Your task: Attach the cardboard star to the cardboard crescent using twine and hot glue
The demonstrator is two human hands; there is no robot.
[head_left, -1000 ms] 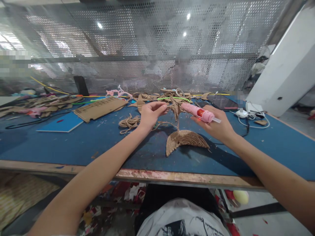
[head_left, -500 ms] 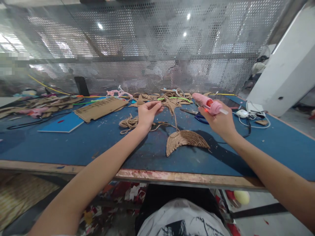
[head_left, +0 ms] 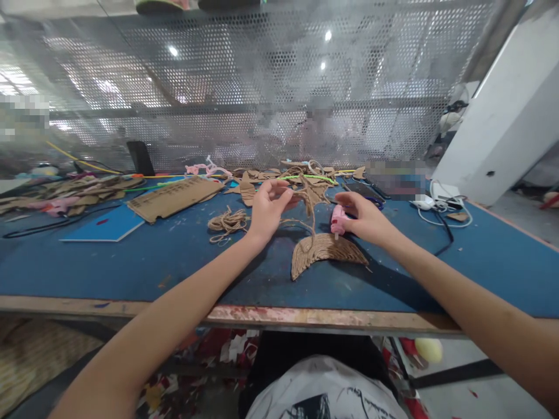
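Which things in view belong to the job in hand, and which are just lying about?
Job in hand, seemingly: cord at the left hand; pink glue gun at the right hand; cord-covered crescent; cord coil.

Seemingly just lying about: blue board; cardboard sheet; black upright object.

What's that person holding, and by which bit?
The left grip pinches brown twine near the cardboard star. The right grip touches the pink glue gun near its back end; I can't tell if it's held.

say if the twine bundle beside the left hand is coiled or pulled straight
Coiled: the twine bundle lies in overlapping loops on the blue tabletop, beside the left hand.
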